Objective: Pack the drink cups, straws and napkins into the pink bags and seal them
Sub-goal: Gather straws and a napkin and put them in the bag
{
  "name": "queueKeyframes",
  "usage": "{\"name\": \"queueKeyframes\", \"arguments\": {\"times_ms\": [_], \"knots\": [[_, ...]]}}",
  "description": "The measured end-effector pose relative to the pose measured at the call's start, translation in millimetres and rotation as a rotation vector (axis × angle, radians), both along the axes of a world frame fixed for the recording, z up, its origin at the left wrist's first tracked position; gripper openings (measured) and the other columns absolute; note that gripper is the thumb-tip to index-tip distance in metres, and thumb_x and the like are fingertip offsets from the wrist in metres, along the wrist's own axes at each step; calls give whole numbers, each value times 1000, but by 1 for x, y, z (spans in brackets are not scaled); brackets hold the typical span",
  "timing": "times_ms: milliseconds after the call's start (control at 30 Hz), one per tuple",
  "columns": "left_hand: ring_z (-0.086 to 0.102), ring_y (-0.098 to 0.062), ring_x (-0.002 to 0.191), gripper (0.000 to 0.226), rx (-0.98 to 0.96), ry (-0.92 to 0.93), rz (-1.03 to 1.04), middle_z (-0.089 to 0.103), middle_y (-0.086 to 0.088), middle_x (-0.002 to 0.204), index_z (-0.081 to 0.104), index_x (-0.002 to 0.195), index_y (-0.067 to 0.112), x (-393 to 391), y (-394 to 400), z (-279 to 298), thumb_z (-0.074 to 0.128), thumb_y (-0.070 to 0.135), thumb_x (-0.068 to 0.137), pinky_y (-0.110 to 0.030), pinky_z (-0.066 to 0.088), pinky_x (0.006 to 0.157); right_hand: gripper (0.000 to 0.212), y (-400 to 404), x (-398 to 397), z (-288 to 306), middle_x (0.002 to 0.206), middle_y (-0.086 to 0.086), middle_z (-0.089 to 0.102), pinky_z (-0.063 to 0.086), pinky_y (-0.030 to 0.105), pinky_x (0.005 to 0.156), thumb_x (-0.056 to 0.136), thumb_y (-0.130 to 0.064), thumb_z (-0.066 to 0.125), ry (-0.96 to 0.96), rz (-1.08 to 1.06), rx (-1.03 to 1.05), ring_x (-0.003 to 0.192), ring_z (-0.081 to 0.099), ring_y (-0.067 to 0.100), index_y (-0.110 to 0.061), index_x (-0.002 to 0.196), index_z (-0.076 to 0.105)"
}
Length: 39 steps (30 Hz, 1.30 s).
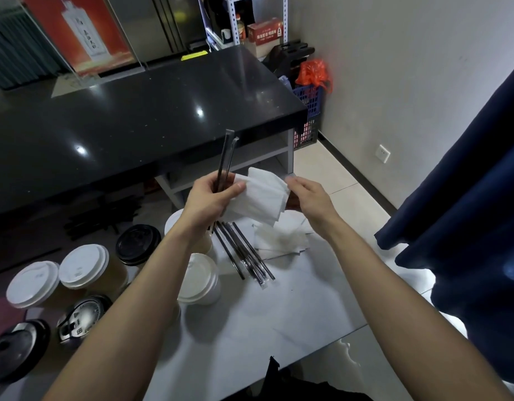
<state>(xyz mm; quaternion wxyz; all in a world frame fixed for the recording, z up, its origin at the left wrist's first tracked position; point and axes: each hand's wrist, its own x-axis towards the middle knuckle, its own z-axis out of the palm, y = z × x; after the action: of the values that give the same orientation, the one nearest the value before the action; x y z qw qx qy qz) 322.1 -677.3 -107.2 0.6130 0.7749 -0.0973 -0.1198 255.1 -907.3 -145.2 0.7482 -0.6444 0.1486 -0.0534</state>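
Observation:
My left hand (pixel 209 199) grips two wrapped black straws (pixel 225 157) upright, and its thumb pins a stack of white napkins (pixel 261 195) against them. My right hand (pixel 309 196) pinches the right edge of the same napkins. Both hands hover above the white table (pixel 279 314). Below them lie several more wrapped straws (pixel 245 253) and loose napkins (pixel 279 237). Lidded drink cups stand to the left: white-lidded ones (pixel 83 266) (pixel 32 283) (pixel 200 277) and black-lidded ones (pixel 138 244) (pixel 18 347). No pink bag is in view.
A black counter (pixel 134 117) runs across the back, with shelves under it. A dark blue curtain (pixel 467 212) hangs at the right. A blue crate (pixel 309 102) and an orange bag (pixel 313 72) sit by the wall. A metal-lidded cup (pixel 83 316) stands near my left forearm.

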Motion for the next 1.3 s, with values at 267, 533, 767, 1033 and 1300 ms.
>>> {"name": "queueKeyframes", "arguments": {"times_ms": [267, 533, 767, 1033, 1300], "knots": [[52, -4, 56, 29, -36, 105, 204, 72, 9, 89, 65, 111, 21, -12, 1, 8, 65, 49, 107, -20, 41, 48, 7, 21, -3, 13, 83, 12, 78, 64, 50, 74, 96, -8, 78, -10, -26, -268, 73, 74, 29, -2, 99, 76], [71, -16, 87, 26, -363, 123, 227, 75, -2, 90, 78, 98, 17, -21, 29, 29, 63, 35, 111, -29, 60, 82, 11, 79, 6, 56, 84, 6, 80, 62, 56, 79, 98, -23, 76, -164, 39, -502, 84, 77, 30, -12, 97, 81], [69, -16, 78, 22, -599, 118, 417, 72, -2, 83, 81, 102, 14, -29, 74, 58, 69, 32, 106, -32, 57, 79, 20, 157, 11, 93, 77, 4, 78, 56, 48, 69, 103, -31, 72, -323, 307, -584, 76, 71, 30, -17, 96, 84], [75, -12, 86, 28, -410, -49, 515, 80, -1, 94, 83, 104, 19, -57, 191, 86, 80, 43, 91, -29, 60, 78, 15, 255, 23, 127, 67, -3, 70, 52, 41, 62, 96, -26, 80, -441, 424, -773, 65, 65, 19, -16, 86, 82], [66, -12, 70, 5, -371, -277, 504, 75, -1, 82, 76, 97, 20, -82, 375, 141, 82, 20, 97, -21, 55, 68, 16, 409, 22, 186, 61, -2, 66, 47, 35, 54, 98, -33, 79, -620, 507, -793, 55, 57, 11, -18, 94, 85]]}}
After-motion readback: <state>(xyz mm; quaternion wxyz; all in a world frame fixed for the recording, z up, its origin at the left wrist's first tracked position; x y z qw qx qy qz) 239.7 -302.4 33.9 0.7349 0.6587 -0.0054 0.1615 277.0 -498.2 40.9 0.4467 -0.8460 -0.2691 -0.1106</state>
